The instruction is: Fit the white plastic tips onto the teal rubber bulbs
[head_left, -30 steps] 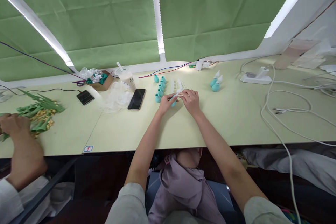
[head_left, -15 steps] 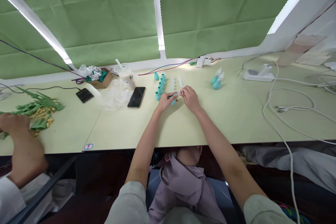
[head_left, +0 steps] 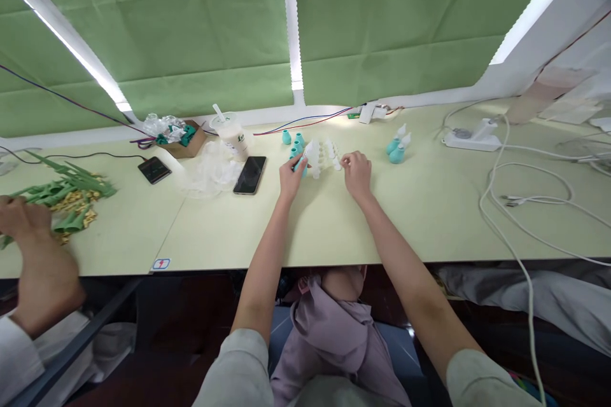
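Pale table (head_left: 214, 235) — left hand (head_left: 289, 179) around a teal bottle (head_left: 304, 171).

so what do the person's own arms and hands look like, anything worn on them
The left hand and right hand are bare, with no gloves, and no watch or bracelet shows on either wrist. The forearms are uncovered up to loose, short, pale grey sleeves with no visible print. No cables or markings show on the arms; any rings are too small to tell.

This looks like a shared workroom: a long surface (head_left: 219, 235), green sheeting (head_left: 382, 19) on the far side, a power strip (head_left: 471, 141) right, another person's hand (head_left: 23, 217) left.
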`<state>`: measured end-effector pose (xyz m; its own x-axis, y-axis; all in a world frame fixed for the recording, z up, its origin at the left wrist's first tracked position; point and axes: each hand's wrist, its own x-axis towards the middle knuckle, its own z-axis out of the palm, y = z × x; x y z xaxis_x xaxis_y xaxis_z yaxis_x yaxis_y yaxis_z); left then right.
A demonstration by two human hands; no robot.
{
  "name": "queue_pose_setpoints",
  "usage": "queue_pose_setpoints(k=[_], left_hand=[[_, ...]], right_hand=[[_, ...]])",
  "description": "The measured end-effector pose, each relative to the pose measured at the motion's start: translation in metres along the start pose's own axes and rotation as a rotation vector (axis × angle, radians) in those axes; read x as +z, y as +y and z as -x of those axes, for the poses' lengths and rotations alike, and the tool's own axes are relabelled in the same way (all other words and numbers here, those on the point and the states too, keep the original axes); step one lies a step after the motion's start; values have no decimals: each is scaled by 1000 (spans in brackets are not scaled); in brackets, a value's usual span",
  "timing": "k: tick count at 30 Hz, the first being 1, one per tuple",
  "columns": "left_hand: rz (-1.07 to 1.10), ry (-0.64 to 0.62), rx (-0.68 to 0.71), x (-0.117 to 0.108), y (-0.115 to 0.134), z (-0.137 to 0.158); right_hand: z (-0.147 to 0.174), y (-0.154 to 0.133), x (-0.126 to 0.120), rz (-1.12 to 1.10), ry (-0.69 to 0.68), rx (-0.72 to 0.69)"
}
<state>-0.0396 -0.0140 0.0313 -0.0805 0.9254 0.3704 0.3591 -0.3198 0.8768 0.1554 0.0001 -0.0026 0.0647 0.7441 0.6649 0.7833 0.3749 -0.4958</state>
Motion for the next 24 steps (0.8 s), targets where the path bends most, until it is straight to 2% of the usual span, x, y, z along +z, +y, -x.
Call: queue_pose_setpoints(k=[2, 4, 12, 15, 18, 24], left_hand=[[3, 42, -11, -1, 2, 0], [8, 73, -14, -2, 4, -1], [-20, 71, -8, 0, 2, 0], [-43, 62, -9, -1, 2, 0], [-37, 63, 5, 0, 1, -1], [-27, 60, 24, 2, -2, -1]], right_hand=[[2, -4, 9, 148, -135, -89], [1, -8, 18, 252, -205, -141], [-14, -11, 40, 397, -327, -209], [-15, -10, 43, 414, -348, -217], [-14, -9, 43, 420, -313, -206], [-15, -8, 35, 411, -324, -176]])
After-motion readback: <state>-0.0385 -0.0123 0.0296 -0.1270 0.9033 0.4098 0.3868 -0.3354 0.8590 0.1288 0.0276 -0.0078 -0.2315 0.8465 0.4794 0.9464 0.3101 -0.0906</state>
